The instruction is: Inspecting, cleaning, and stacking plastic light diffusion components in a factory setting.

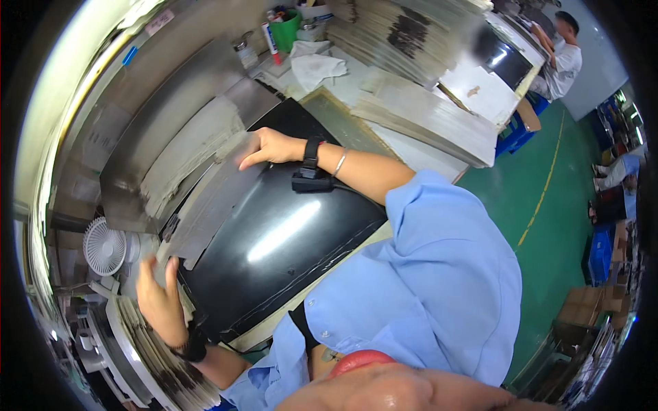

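Observation:
My right hand pinches the far right end of a long, thin grey sheet, thumb on the near side. The sheet slants over the back edge of a glossy black panel, which lies on the bench in front of me. My left hand is raised near the sheet's other end, fingers and thumb apart, with nothing in it. Behind the sheet a pale, rough-edged layer rests against a shiny metal plate.
A small white fan stands at the left, above a stack of edge-on sheets. Toward the back are a white cloth, a green container and a long grey-white board. Another person works at the far right.

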### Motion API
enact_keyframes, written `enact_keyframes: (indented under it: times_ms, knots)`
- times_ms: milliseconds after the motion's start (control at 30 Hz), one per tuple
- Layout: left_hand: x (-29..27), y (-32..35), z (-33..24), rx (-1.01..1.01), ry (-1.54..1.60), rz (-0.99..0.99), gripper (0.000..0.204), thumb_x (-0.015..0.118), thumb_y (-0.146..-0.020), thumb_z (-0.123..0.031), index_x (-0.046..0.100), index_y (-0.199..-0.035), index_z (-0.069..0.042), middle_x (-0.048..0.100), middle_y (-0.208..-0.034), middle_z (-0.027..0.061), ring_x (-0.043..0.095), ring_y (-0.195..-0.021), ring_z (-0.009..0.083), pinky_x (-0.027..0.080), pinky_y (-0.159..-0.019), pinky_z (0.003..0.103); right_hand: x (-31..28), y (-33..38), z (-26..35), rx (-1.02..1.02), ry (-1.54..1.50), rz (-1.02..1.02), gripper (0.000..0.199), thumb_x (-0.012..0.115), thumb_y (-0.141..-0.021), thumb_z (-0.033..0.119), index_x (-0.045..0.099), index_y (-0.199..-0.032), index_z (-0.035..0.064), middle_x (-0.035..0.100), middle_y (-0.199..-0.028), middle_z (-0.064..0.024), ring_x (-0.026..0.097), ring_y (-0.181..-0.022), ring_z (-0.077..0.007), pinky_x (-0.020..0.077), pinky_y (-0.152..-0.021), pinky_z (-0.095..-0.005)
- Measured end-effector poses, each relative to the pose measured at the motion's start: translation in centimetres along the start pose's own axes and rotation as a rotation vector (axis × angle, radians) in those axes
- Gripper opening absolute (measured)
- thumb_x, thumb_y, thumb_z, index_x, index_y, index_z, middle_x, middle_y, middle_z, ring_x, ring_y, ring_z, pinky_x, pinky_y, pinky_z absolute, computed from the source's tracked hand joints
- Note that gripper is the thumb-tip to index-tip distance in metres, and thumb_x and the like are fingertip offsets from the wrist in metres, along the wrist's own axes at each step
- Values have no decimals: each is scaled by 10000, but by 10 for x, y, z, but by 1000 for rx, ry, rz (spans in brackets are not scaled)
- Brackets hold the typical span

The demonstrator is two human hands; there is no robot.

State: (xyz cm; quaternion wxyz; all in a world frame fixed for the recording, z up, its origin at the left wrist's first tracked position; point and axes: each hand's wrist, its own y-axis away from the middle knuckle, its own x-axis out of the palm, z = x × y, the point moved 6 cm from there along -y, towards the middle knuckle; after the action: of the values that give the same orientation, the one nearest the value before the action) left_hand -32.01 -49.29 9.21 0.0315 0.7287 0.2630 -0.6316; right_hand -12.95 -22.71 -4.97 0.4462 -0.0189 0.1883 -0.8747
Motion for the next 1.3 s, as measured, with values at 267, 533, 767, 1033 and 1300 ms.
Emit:
enact_keyframes:
  times_ms: [267,533,767,1033,1300]
  knots:
    - [112,-74,-85,410,-174,111,563,711,-766,-416,521,-1137,-38,649,-943,198,628,-807,380,507,-734,395,15,3,3,-18,-153,-37,298,785,-755,106,648,-995,-7,700,-927,-26,598,-830,-67,483,-797,-245]
    - [44,-68,-146,310,1003,150,154,619,-922,-178,579,-990,-46,537,-771,-54,443,-621,27,357,-531,192,-62,67,123,-258,-10,-196,638,763,-796,174,405,-1313,64,556,-1136,-77,530,-1045,-137,452,-895,-279]
    - [97,-86,-234,43,1965,336,378,486,-985,-321,513,-1230,-34,574,-1177,54,546,-1064,190,434,-934,367,-18,211,118,49,-413,-156,816,741,-816,173,216,-1426,36,452,-1303,-115,579,-1079,-210,519,-853,-348]
    - [163,-5,-381,-117,2187,1018,186,546,-951,-188,523,-1073,-49,574,-1121,60,535,-1081,218,439,-968,403,-166,353,191,383,-47,-1017,309,715,-808,160,614,-1026,-35,631,-748,-30,573,-522,-74,473,-492,-206]
    - [240,27,-445,-212,1996,1209,169,560,-947,-177,518,-953,-14,589,-1009,101,601,-978,234,491,-953,369,-257,414,157,574,-74,-956,309,685,-840,168,598,-1092,11,587,-731,26,514,-556,-28,418,-503,-171]
